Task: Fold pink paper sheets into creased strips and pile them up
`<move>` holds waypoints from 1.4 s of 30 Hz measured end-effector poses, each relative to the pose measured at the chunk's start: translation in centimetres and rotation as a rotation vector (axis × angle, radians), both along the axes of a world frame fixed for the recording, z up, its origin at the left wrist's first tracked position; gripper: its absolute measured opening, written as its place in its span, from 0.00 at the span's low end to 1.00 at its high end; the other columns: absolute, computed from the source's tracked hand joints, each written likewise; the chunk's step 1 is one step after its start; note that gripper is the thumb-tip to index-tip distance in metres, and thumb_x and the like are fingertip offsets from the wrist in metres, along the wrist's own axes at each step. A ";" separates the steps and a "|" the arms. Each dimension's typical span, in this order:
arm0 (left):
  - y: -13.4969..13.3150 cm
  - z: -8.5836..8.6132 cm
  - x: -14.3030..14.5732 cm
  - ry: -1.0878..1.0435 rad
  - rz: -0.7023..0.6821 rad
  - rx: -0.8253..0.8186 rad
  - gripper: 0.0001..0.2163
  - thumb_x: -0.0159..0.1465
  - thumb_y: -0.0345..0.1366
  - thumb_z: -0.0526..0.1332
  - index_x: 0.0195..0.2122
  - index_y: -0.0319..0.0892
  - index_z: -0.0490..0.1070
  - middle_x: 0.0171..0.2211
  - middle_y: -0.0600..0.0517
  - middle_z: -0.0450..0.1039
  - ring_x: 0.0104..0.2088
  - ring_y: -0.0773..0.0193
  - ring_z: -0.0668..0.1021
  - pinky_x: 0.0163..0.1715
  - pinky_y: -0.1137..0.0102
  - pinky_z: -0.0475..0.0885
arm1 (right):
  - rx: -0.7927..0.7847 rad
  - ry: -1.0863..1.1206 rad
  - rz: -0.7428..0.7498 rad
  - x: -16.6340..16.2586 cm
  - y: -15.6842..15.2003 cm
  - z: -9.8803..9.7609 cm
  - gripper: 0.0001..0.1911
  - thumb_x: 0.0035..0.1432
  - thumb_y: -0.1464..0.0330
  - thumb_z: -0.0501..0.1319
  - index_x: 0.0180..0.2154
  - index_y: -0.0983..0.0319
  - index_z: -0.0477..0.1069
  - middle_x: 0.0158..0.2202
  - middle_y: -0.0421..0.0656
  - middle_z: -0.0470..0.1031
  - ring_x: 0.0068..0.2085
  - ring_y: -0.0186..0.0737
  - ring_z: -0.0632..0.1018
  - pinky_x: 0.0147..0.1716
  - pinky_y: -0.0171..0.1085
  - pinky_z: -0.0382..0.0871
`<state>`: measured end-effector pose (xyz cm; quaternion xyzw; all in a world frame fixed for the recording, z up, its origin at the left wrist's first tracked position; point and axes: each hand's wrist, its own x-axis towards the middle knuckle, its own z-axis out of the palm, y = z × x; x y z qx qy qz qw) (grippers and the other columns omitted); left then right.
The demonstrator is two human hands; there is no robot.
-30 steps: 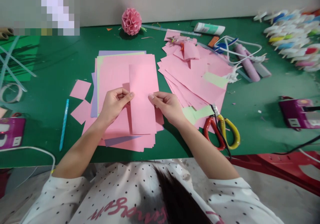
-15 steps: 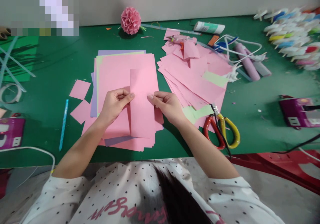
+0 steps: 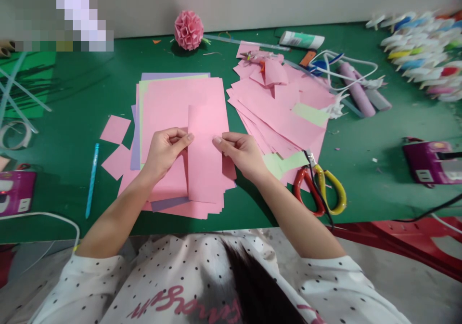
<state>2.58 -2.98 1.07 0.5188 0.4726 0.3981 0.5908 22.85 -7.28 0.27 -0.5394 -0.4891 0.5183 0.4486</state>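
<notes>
A long pink paper strip (image 3: 205,165) is held upright over a stack of coloured paper (image 3: 166,102). My left hand (image 3: 166,150) pinches the strip's left edge between thumb and fingers. On the opposite edge, my right hand (image 3: 241,153) pinches it the same way, with the fingertips partly behind the paper. The stack beneath is mostly pink, with green and purple sheets showing at its edges. Two small pink paper squares (image 3: 115,129) lie left of the stack.
Red and yellow-handled scissors (image 3: 321,189) lie right of my right hand, by a pile of pink paper (image 3: 274,107). A blue pencil (image 3: 92,179) is at the left. A pink paper ball (image 3: 188,30) stands at the back, and a glue gun (image 3: 265,57) rests on the pile.
The pink strip has shifted slightly toward me, its top edge now a little lower. Both hands keep their hold in nearly the same place.
</notes>
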 end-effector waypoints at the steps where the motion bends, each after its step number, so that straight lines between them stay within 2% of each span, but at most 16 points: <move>1: 0.0 0.0 0.0 0.002 -0.006 -0.004 0.15 0.54 0.47 0.76 0.26 0.41 0.77 0.25 0.54 0.72 0.27 0.68 0.72 0.28 0.71 0.68 | 0.000 -0.003 -0.005 0.0 0.0 0.0 0.31 0.56 0.43 0.66 0.20 0.59 0.60 0.21 0.35 0.52 0.26 0.32 0.55 0.26 0.37 0.48; 7: 0.1 -0.2 0.0 -0.041 -0.003 -0.010 0.13 0.54 0.44 0.76 0.27 0.42 0.78 0.28 0.54 0.75 0.30 0.68 0.74 0.33 0.72 0.70 | -0.035 -0.009 0.012 0.1 -0.1 0.0 0.30 0.55 0.42 0.66 0.21 0.60 0.63 0.20 0.35 0.54 0.25 0.31 0.56 0.25 0.36 0.50; 11: 0.2 -0.3 -0.1 -0.018 0.020 0.001 0.14 0.54 0.45 0.76 0.26 0.41 0.77 0.26 0.55 0.73 0.27 0.69 0.72 0.29 0.72 0.68 | -0.029 -0.006 0.010 -0.1 -0.1 0.1 0.29 0.56 0.44 0.66 0.22 0.60 0.65 0.20 0.35 0.56 0.25 0.32 0.57 0.25 0.36 0.51; 18: 0.2 0.0 0.0 -0.014 -0.005 0.023 0.14 0.54 0.46 0.76 0.27 0.42 0.77 0.28 0.54 0.74 0.30 0.68 0.74 0.33 0.72 0.70 | -0.026 0.006 -0.006 -0.2 0.0 0.3 0.29 0.54 0.42 0.66 0.22 0.59 0.67 0.20 0.36 0.61 0.25 0.33 0.64 0.26 0.36 0.58; 23: 0.3 -0.2 -0.1 -0.008 0.019 0.036 0.15 0.54 0.47 0.76 0.26 0.42 0.76 0.26 0.54 0.72 0.28 0.68 0.72 0.30 0.71 0.68 | -0.041 0.028 0.026 -0.2 0.0 0.2 0.29 0.55 0.42 0.66 0.22 0.59 0.66 0.20 0.36 0.59 0.25 0.33 0.62 0.26 0.36 0.58; 27: 0.2 -0.3 -0.2 0.020 -0.009 0.035 0.16 0.54 0.49 0.76 0.26 0.42 0.76 0.25 0.54 0.72 0.27 0.68 0.71 0.29 0.71 0.67 | -0.047 0.046 0.030 -0.1 -0.1 0.1 0.28 0.56 0.44 0.67 0.22 0.59 0.64 0.20 0.35 0.57 0.25 0.32 0.59 0.25 0.36 0.55; 31: 0.1 -0.2 -0.1 0.028 -0.048 0.029 0.15 0.55 0.49 0.75 0.29 0.42 0.77 0.28 0.53 0.74 0.29 0.67 0.73 0.31 0.71 0.69 | -0.059 0.004 0.011 0.0 -0.1 0.1 0.32 0.54 0.42 0.67 0.20 0.59 0.60 0.20 0.34 0.53 0.24 0.31 0.55 0.24 0.36 0.50; 35: 0.2 -0.3 0.0 0.019 0.011 0.084 0.15 0.55 0.48 0.75 0.28 0.43 0.76 0.28 0.54 0.74 0.30 0.67 0.73 0.33 0.70 0.69 | -0.068 0.006 0.037 -0.1 -0.1 0.1 0.33 0.54 0.41 0.67 0.19 0.59 0.58 0.19 0.33 0.51 0.24 0.30 0.55 0.24 0.36 0.49; 42: 0.1 -0.2 0.0 0.010 0.004 0.073 0.15 0.54 0.48 0.76 0.27 0.43 0.76 0.26 0.54 0.72 0.28 0.68 0.71 0.31 0.71 0.68 | -0.064 0.044 0.005 -0.2 0.0 0.3 0.32 0.53 0.41 0.67 0.20 0.59 0.60 0.19 0.34 0.55 0.23 0.30 0.59 0.24 0.35 0.55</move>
